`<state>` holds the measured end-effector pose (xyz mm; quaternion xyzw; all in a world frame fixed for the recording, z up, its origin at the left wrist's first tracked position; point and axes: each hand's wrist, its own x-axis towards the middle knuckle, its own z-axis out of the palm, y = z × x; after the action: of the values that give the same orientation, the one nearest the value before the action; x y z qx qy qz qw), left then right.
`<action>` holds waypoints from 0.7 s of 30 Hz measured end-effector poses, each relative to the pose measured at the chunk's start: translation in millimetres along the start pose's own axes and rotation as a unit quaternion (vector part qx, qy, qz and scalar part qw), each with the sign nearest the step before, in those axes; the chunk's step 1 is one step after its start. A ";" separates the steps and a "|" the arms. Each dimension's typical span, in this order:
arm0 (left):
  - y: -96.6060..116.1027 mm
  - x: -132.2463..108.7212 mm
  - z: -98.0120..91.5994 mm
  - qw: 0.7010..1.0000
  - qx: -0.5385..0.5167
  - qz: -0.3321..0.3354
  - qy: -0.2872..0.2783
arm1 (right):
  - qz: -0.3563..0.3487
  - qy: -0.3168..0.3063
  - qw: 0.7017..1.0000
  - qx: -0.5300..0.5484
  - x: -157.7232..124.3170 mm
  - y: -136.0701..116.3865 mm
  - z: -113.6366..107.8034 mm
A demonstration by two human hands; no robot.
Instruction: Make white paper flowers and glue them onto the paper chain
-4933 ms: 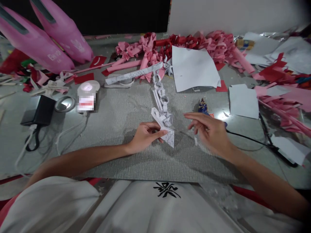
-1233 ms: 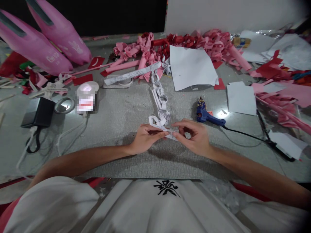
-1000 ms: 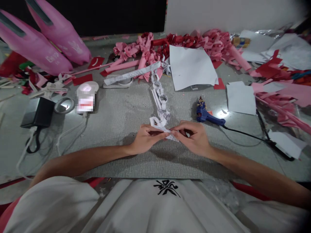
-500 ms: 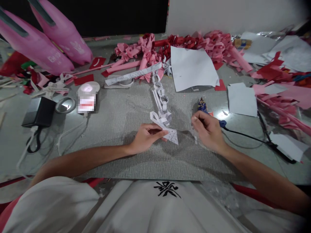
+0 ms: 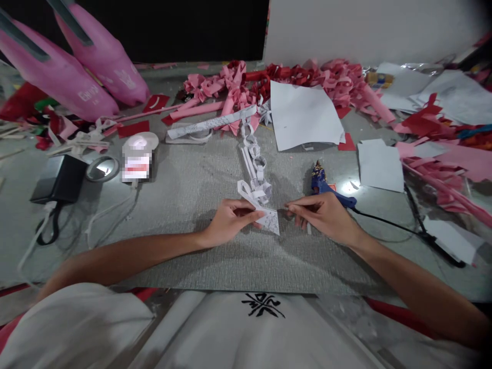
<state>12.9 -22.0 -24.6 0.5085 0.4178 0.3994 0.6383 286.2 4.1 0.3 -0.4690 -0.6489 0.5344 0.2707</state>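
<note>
A white paper chain (image 5: 254, 164) runs from the back of the grey mat (image 5: 215, 256) down to its near end, a folded white strip (image 5: 269, 219). My left hand (image 5: 229, 221) pinches that strip between thumb and fingers. My right hand (image 5: 325, 218) sits just right of the strip, fingers curled and pointing left at it, tips close to the paper but apart from it. What the right fingers hold, if anything, I cannot make out. A blue glue gun (image 5: 326, 185) lies right behind that hand.
Piles of pink and red paper curls (image 5: 292, 82) line the back. White sheets (image 5: 303, 115) lie behind the glue gun, whose black cord (image 5: 403, 228) trails right. On the left stand a black adapter (image 5: 57, 179), a tape roll (image 5: 103, 168), a white jar (image 5: 137, 156) and pink bags (image 5: 77, 66).
My right hand drew away to the right by the glue gun half a second ago, then came back left toward the strip. The left hand kept its pinch.
</note>
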 end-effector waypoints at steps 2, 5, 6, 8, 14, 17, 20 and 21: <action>0.0 0.6 -0.1 1.000 0.000 -0.005 -0.003 | 0.008 0.001 1.000 0.017 0.0 1.0 1.0; -0.9 1.1 -0.5 1.000 -0.005 -0.009 -0.004 | 0.014 -0.004 0.999 0.029 -2.1 -1.3 3.5; -1.1 1.2 -0.6 1.000 -0.006 -0.009 -0.004 | 0.017 0.001 0.999 0.037 -3.1 -2.5 4.4; -1.3 1.3 -0.7 1.000 -0.007 -0.009 -0.005 | 0.017 0.020 0.998 0.051 -4.8 -4.2 5.8; 2.8 1.3 0.4 1.000 -0.012 -0.005 -0.005 | -0.024 0.054 0.998 0.024 -3.1 0.2 7.2; 4.3 1.4 0.8 1.000 -0.007 -0.008 -0.001 | -0.032 0.038 0.999 0.009 -2.3 2.3 7.7; 3.3 1.7 0.4 1.000 -0.006 -0.009 -0.005 | -0.030 0.041 0.999 0.009 -4.7 0.2 8.6; 2.8 1.8 0.2 1.000 -0.006 -0.009 -0.007 | -0.029 0.053 0.998 0.011 -5.9 -1.1 9.0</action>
<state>13.4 -19.9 -22.0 0.5035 0.4153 0.3926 0.6479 280.7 -5.1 -0.4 -0.4744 -0.6413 0.5079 0.3251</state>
